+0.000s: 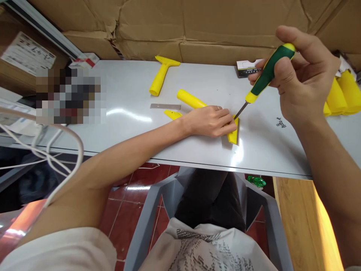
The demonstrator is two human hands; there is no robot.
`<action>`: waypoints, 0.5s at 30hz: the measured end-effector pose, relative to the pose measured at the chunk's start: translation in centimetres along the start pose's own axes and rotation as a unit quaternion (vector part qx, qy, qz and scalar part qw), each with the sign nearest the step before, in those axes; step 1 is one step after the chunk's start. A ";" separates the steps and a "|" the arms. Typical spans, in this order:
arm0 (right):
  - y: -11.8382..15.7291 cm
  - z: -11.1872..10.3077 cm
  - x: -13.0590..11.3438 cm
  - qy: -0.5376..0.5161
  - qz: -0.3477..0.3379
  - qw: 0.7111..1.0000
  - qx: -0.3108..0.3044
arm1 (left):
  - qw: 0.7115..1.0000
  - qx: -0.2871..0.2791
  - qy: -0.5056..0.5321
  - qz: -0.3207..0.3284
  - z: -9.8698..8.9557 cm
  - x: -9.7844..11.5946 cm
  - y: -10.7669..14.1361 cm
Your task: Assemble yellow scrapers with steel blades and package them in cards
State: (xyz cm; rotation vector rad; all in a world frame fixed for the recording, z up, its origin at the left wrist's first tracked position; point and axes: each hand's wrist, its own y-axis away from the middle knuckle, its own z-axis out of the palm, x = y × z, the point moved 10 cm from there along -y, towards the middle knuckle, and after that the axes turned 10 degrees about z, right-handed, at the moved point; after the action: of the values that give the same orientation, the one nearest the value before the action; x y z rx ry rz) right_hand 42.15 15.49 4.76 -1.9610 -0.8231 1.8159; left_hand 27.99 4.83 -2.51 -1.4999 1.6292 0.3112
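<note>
My right hand is wrapped round a screwdriver with a green and yellow handle. Its shaft slants down to the left, and the tip meets the head of a yellow scraper. My left hand presses that scraper to the table with curled fingers, hiding much of its middle. A metal blade shows along the scraper head's right edge. Left of my hand lie a yellow handle, partly covered, and a yellow piece under my wrist. A loose flat blade rests beside them.
Another yellow scraper body lies farther back. Small screws are scattered at right, near several yellow handles. A small box stands by the cardboard at the back. White cables hang over the left side.
</note>
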 end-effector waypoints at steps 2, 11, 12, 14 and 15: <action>0.2 -1.0 -0.7 0.065 -0.054 0.995 0.058 | 1.000 0.013 0.007 0.002 -0.3 -0.1 0.0; -0.1 -0.1 0.4 -0.001 0.012 1.000 0.007 | 0.999 -0.027 -0.002 0.018 0.3 0.3 0.2; 0.0 -0.4 0.0 0.017 -0.009 0.999 0.030 | 0.999 -0.026 -0.004 0.020 0.3 0.3 0.1; 0.2 -0.7 -0.4 0.034 -0.017 0.998 0.056 | 1.000 -0.008 -0.004 0.017 -0.1 0.3 0.0; 0.2 -0.6 -0.4 0.025 -0.001 0.999 0.048 | 1.000 0.005 -0.002 0.013 -0.4 0.2 -0.1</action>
State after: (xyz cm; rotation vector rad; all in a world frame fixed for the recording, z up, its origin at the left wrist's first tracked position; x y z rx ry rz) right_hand 42.73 15.21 5.02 -1.9362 -0.7102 1.7629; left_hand 27.90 4.43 -2.39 -1.4720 1.6459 0.3200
